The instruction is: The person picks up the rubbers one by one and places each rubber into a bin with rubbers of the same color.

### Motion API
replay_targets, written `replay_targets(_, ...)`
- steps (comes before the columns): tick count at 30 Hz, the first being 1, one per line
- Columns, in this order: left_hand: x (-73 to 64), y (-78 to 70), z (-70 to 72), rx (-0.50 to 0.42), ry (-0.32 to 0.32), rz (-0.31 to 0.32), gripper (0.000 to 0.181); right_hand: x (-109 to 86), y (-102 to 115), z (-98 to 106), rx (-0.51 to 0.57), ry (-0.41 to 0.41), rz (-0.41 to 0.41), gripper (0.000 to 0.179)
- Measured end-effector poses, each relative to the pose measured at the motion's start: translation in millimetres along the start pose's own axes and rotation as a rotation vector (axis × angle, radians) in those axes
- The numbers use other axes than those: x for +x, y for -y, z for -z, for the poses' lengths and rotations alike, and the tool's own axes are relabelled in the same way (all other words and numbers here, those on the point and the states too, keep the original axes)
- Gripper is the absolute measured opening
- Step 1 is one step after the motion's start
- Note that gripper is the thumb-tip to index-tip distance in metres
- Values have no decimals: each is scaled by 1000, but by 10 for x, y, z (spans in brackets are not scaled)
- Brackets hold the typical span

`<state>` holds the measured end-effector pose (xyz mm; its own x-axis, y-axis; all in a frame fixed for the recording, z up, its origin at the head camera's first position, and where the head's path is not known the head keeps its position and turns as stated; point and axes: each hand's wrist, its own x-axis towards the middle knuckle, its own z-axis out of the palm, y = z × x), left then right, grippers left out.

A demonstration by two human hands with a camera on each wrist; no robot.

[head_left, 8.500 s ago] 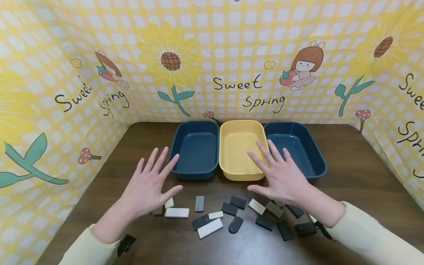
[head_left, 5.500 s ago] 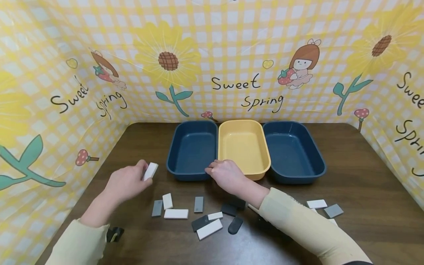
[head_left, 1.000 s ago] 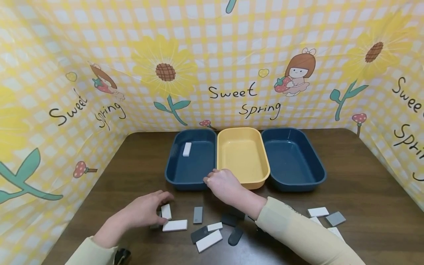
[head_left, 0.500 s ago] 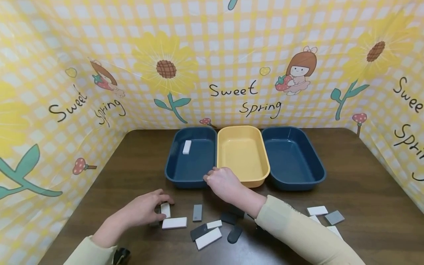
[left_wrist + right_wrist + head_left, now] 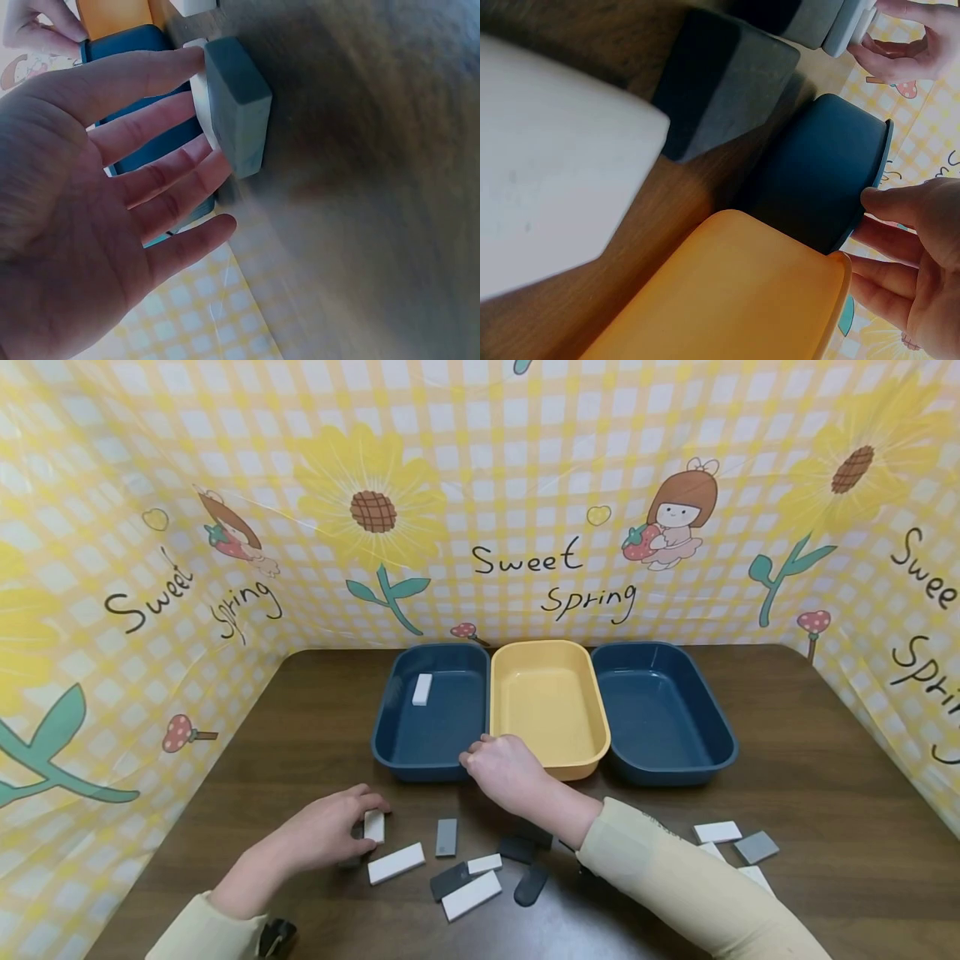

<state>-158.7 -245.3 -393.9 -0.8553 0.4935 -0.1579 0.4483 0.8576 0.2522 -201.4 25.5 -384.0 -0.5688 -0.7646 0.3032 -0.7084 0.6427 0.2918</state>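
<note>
My left hand (image 5: pixel 318 837) pinches a small white rectangular block (image 5: pixel 374 828) between thumb and fingers, close over the table. In the left wrist view, a grey block (image 5: pixel 244 112) stands in front of that white one and partly covers it. A longer white block (image 5: pixel 396 863) lies just right of the left thumb. My right hand (image 5: pixel 510 777) grips the near rim of the left blue bin (image 5: pixel 380 731), beside the yellow bin (image 5: pixel 551 645); the right wrist view has its thumb on one side of the rim and fingers on the other. One white block (image 5: pixel 422 689) lies inside the left blue bin.
A second blue bin (image 5: pixel 675 774) stands right of the yellow one. Grey (image 5: pixel 446 837), white and black blocks lie scattered along the near table, with a rounded black piece (image 5: pixel 531 885) among them. More white and grey blocks (image 5: pixel 756 847) lie right of the right forearm.
Both hands were spread at first. The left hand carried one white block, now in the left blue bin, then took hold of another. The longer white block has turned slightly. The right hand stays at the rim.
</note>
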Motion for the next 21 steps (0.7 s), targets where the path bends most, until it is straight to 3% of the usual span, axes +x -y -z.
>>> replay_targets(9,-3,-52,-23,16,-20,34,39,-2,-7,-3,2,-10,-3,14)
replay_targets(21,-52,-33,-76,14,-135,9,33,-3,1,3,10,12,-12,12)
